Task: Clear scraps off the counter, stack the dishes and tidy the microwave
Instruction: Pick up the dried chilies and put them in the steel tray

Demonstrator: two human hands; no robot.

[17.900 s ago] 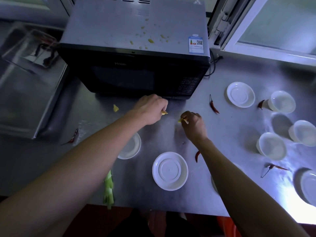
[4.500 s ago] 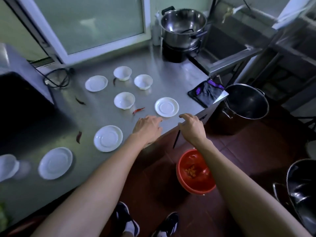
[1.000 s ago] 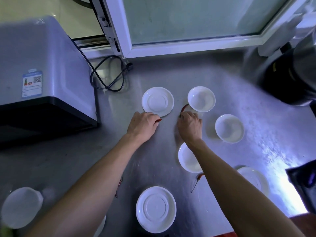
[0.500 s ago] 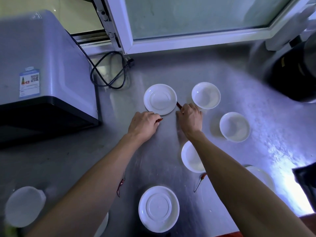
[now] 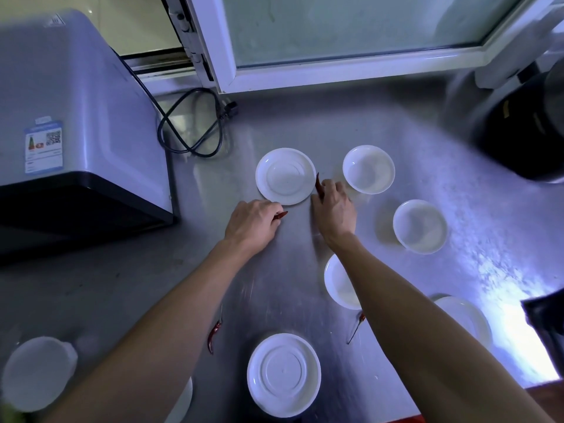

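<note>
counter [image 5: 320, 123]: steel surface running from the window frame at the far side to the near edge, strewn with white dishes and dried red chillies.
microwave [image 5: 73, 141]: far left on the counter, grey top with a sticker, dark front facing near.
power cord [image 5: 192, 126]: black loop lying just right of the microwave, plug end near the window frame.
dark pot [image 5: 531, 129]: far right, cut off by the frame edge.
far plate [image 5: 285, 176]: upside down at centre, just beyond both hands.
near plate [image 5: 283, 374]: upside down by the near edge, between the forearms.
far bowl [image 5: 368, 169]: upright, right of the far plate.
right bowl [image 5: 420, 226]: upright, nearer and further right.
left hand [image 5: 251, 224]: fingers curled, pinching a chilli [image 5: 281, 215] whose red tip pokes out toward the far plate.
right hand [image 5: 334, 209]: fingers curled round a second chilli [image 5: 318, 185], which stands up against the far plate's right rim.
loose chilli [image 5: 214, 334]: lies on the counter beside the left forearm.
stemmed chilli [image 5: 356, 326]: partly hidden under the right forearm.
</note>
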